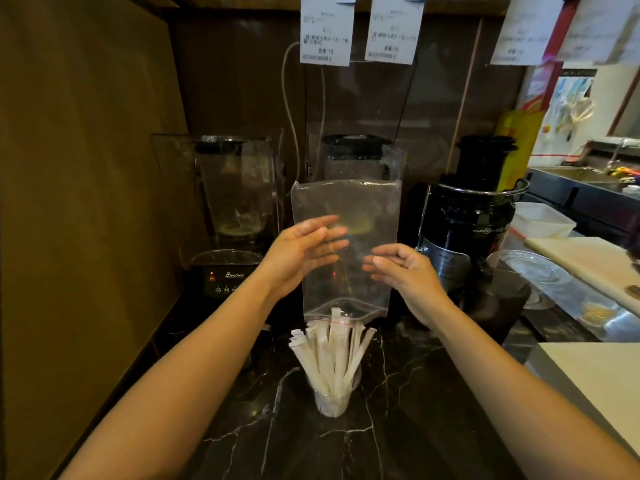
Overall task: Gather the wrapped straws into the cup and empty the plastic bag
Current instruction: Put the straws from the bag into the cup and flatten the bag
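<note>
A clear plastic bag (pixel 346 209) hangs upside down over the cup, its red-lined mouth at the bottom, and looks nearly empty. My left hand (pixel 304 249) presses the bag's left side with fingers stretched out. On the bag's right side my right hand (pixel 403 268) holds it with curled fingers. Below stands a clear plastic cup (pixel 334 398) on the dark marble counter, packed with several paper-wrapped straws (pixel 332 351) that fan upward. The tips of a few straws reach into the bag's mouth.
Two blenders (pixel 230 216) in clear covers stand at the back, one behind the bag. A black juicer (pixel 467 233) sits to the right, with a glass dish (pixel 533 271), a white cutting board (pixel 585 263) and a sink (pixel 581 181) beyond. A brown wall closes off the left.
</note>
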